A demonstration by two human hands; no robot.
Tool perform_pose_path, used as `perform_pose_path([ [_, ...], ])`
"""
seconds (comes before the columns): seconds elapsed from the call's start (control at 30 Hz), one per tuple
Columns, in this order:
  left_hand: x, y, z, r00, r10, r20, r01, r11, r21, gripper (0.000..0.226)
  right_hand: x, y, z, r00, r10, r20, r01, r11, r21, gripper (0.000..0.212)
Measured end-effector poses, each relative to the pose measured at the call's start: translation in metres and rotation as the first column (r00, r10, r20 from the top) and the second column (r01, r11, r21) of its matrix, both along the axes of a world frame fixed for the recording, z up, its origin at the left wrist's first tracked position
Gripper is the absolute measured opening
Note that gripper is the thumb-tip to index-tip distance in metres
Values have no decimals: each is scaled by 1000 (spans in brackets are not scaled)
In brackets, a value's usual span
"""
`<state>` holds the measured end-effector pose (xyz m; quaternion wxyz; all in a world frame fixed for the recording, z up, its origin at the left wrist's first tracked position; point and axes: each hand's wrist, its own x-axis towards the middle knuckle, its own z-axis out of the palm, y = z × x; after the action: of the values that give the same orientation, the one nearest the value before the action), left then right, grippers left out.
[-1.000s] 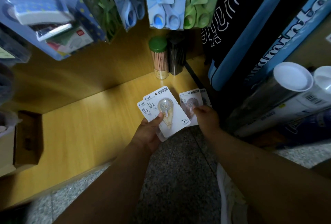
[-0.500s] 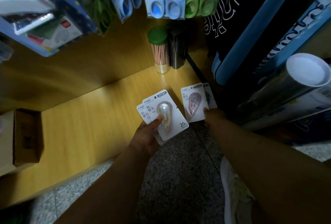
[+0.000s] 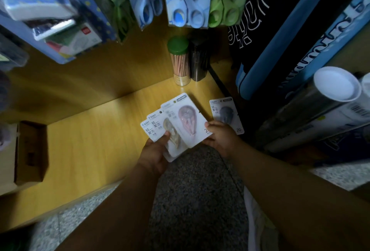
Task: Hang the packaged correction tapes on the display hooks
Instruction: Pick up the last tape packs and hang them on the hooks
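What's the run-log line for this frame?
left hand: holds fanned tape packs | right hand: adds pink pack | blue-grey pack: on shelf | hung: none

Your colours: white cards, yellow wood, blue and green above.

You see white correction tape packs (image 3: 186, 122) with dark print, on a yellow wood-grain shelf (image 3: 96, 130); a green-lidded tube (image 3: 179, 60) of pale pencils; light blue scissors (image 3: 188, 0) beside green scissors (image 3: 226, 0); speckled grey floor (image 3: 196, 190).
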<state>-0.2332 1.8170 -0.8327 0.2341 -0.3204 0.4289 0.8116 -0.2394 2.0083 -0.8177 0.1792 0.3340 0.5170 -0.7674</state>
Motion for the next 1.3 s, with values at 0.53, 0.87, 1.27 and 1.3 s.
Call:
perform_pose_path([
  [0.53, -7, 25, 21, 972, -135, -192, 122, 990, -75, 61, 2, -11, 2, 991, 85, -104, -73, 990, 118, 19],
  [0.87, -6, 28, 12, 975, -145, -170, 128, 986, -108, 55, 0, 2, -7, 989, -151, 11, 147, 977, 156, 20],
  [1.27, 2, 27, 3, 986, -143, -89, 140, 989, -41, 39, -9, 53, -61, 873, -393, 289, 374, 920, 121, 64],
  [1.3, 3, 27, 2, 985, -145, -91, 140, 988, -58, 51, -10, 55, -66, 876, -394, 278, 380, 919, 106, 62],
])
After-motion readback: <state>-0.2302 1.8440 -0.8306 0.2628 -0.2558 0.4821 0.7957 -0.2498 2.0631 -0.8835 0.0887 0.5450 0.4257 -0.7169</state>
